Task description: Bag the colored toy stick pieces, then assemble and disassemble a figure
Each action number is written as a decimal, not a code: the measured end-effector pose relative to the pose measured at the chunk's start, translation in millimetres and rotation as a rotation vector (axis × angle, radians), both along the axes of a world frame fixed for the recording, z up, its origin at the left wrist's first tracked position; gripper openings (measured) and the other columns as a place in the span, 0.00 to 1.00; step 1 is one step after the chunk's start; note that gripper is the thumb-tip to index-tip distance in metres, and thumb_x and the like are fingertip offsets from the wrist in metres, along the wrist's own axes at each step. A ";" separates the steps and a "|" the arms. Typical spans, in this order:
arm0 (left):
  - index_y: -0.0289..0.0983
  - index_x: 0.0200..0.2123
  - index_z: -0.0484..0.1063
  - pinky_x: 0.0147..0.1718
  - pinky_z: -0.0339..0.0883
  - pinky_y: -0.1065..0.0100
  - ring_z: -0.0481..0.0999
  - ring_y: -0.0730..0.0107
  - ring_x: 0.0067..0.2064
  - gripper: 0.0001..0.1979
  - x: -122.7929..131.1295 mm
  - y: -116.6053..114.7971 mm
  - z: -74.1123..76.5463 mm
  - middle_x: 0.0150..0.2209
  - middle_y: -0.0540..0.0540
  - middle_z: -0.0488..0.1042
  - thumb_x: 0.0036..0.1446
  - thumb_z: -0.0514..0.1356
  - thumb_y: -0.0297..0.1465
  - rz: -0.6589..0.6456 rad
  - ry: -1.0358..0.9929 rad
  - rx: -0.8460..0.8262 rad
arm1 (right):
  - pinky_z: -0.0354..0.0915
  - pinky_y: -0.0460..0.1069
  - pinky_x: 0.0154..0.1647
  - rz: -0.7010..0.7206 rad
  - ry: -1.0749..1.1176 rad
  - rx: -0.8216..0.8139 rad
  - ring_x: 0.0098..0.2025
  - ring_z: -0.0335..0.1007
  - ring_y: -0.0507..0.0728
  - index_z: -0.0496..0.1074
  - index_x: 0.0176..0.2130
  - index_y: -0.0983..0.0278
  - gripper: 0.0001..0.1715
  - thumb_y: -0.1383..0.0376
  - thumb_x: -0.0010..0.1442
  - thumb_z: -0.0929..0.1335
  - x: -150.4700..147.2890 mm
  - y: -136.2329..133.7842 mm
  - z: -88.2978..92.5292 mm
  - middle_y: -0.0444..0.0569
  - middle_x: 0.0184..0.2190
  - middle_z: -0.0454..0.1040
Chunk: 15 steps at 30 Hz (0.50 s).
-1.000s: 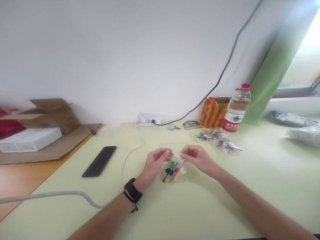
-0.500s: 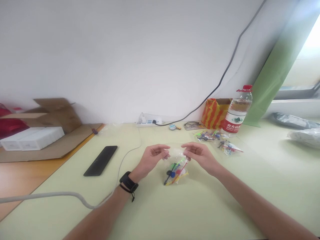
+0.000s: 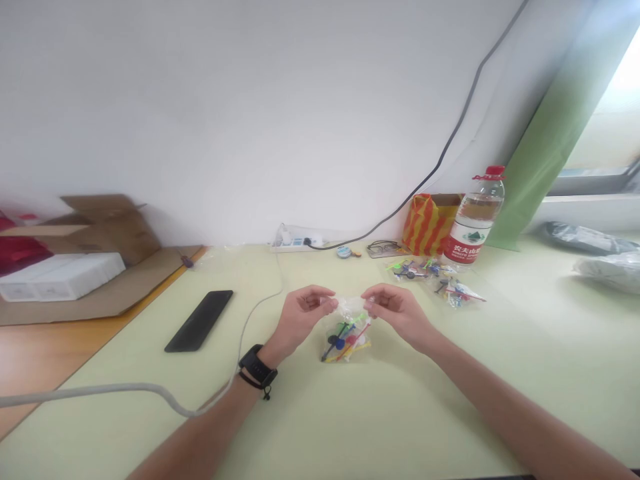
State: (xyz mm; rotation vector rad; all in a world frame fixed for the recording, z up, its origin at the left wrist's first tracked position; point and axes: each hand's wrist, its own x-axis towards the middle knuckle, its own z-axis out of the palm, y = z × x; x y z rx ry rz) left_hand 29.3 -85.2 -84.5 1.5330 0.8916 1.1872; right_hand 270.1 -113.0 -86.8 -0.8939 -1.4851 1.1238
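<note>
A clear plastic bag (image 3: pixel 346 339) with small coloured plastic parts inside, green, blue, red and yellow, hangs or rests at the middle of the table. My left hand (image 3: pixel 309 313) pinches the left side of its top edge between thumb and fingers. At the right side of the same edge, my right hand (image 3: pixel 395 308) has a like pinch. The bag's upper part looks folded or bunched between the two hands. Behind my right hand lie more clear bags of coloured parts (image 3: pixel 457 292).
A black phone (image 3: pixel 200 321) and a grey cable (image 3: pixel 165 396) are at the left. Farther left stands a cardboard box (image 3: pixel 117 223) with white boxes (image 3: pixel 65 275). Along the back are a power strip (image 3: pixel 297 245), glasses (image 3: pixel 385 248), a striped bag (image 3: pixel 425 223) and a water bottle (image 3: pixel 473 223).
The bag's lower part has moved slightly up and left, and its top now looks more bunched between my hands. Both hands keep their pinch.
</note>
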 end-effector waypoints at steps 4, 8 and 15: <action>0.36 0.44 0.82 0.37 0.71 0.68 0.75 0.70 0.33 0.19 1.7 0.5 -3.2 0.31 0.47 0.78 0.51 0.73 0.38 0.005 0.012 -0.027 | 0.71 0.53 0.41 0.002 0.002 0.008 0.37 0.72 0.57 0.75 0.49 0.59 0.22 0.54 0.57 0.76 0.7 0.9 -0.8 0.46 0.34 0.74; 0.35 0.40 0.82 0.35 0.71 0.68 0.75 0.69 0.33 0.16 1.2 -0.8 -4.4 0.31 0.46 0.77 0.52 0.73 0.39 0.000 0.035 0.000 | 0.70 0.53 0.40 0.018 -0.086 -0.041 0.36 0.71 0.57 0.77 0.46 0.60 0.22 0.48 0.61 0.72 0.1 0.4 2.1 0.48 0.34 0.75; 0.35 0.39 0.82 0.36 0.70 0.69 0.76 0.68 0.35 0.13 4.7 -7.0 0.9 0.33 0.44 0.80 0.58 0.69 0.39 -0.143 0.065 -0.035 | 0.68 0.52 0.37 0.065 -0.138 -0.029 0.34 0.70 0.56 0.79 0.37 0.62 0.20 0.47 0.61 0.72 -5.9 -4.1 5.4 0.48 0.31 0.78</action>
